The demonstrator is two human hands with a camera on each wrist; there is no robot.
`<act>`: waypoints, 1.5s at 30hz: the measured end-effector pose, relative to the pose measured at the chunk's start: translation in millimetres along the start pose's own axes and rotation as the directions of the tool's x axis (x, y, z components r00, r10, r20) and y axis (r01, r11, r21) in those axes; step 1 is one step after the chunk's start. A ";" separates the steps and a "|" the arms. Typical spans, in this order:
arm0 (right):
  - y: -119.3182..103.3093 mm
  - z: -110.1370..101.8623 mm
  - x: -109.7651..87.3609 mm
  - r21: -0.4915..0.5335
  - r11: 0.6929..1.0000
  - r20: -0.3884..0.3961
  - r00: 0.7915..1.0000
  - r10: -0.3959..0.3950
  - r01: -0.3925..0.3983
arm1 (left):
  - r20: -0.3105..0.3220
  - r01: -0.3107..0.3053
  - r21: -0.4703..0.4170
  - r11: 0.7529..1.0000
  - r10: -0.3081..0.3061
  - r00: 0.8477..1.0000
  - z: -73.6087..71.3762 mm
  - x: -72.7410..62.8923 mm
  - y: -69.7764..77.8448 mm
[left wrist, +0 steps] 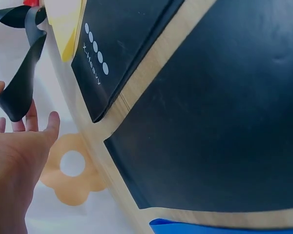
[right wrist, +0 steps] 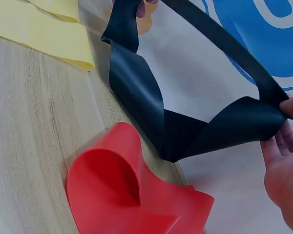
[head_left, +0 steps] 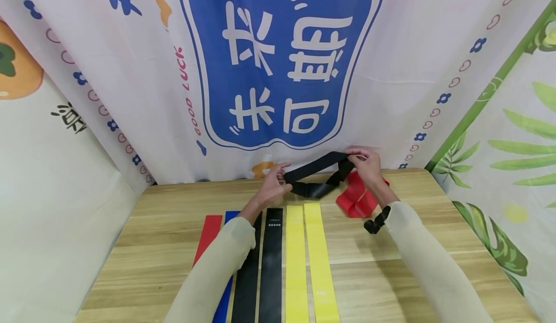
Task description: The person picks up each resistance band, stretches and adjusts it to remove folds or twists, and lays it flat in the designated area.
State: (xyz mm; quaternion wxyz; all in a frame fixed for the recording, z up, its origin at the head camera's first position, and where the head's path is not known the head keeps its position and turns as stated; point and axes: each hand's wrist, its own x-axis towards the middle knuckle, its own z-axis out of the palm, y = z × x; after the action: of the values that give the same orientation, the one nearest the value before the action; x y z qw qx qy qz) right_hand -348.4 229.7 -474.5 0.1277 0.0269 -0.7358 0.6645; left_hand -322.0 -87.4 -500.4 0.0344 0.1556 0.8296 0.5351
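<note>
A black loop resistance band (head_left: 317, 167) is held up at the far edge of the table, stretched loosely between both hands, its lower side sagging and twisted. My left hand (head_left: 272, 184) holds its left end; in the left wrist view the thumb and fingers lie around the bend of the loop. At the other end my right hand (head_left: 368, 166) pinches the band between thumb and fingers, as the right wrist view shows. Just below the right hand a crumpled red band (right wrist: 107, 180) lies on the table, partly hidden by the forearm in the head view.
Flat bands lie side by side on the wooden table (head_left: 356, 274): a red one (head_left: 210, 231), a blue one (head_left: 222, 303), two black ones (head_left: 271, 265) and two yellow ones (head_left: 297, 265). The left sleeve covers part of them. A printed cloth (head_left: 391, 120) hangs behind the table.
</note>
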 end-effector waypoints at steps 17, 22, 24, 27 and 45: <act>-15.6 3.5 2.5 0.291 0.955 0.003 0.998 0.062 -0.060 | -0.021 -0.088 0.091 0.992 0.091 0.996 -2.0 0.7 -5.9; -18.5 4.2 2.1 0.349 0.935 0.018 0.998 0.053 -0.056 | 0.004 -0.095 0.124 0.988 0.095 0.995 -3.3 -0.5 -8.1; -18.5 4.0 2.2 0.354 0.933 0.020 0.998 0.055 -0.058 | 0.006 -0.080 0.129 0.988 0.080 0.997 -3.6 -1.4 -9.0; -17.3 1.7 2.1 0.336 0.940 0.025 0.998 0.057 -0.063 | -0.003 -0.044 0.124 0.991 0.044 0.999 -4.8 -2.9 -11.4; -0.3 -12.2 -6.7 0.260 0.962 0.030 0.996 0.081 -0.086 | -0.013 -0.033 0.111 0.993 0.034 0.999 -11.5 -8.9 -20.3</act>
State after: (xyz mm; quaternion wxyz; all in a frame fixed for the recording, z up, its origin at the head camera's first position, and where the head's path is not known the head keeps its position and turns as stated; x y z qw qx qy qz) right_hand -340.0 240.8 -474.7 0.0881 0.0186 -0.6438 0.7599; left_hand -320.6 -107.8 -514.7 0.0105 0.1671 0.8554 0.4901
